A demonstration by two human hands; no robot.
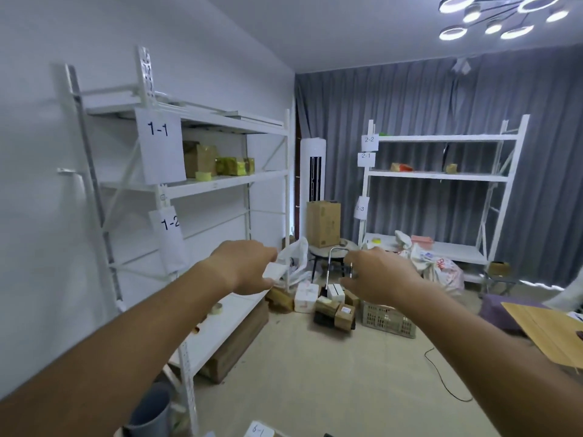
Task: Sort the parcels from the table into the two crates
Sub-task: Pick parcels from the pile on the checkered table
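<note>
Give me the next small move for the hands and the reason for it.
Probably carry the small white parcel that the left hand grips forward and down toward the grey crate on the floor. The right hand is open and holds nothing, both arms reach out that way, and only this one crate shows clearly, beside a pile of boxes.

A small flat white parcel [273, 270] is pinched in the left hand [244, 266].
</note>
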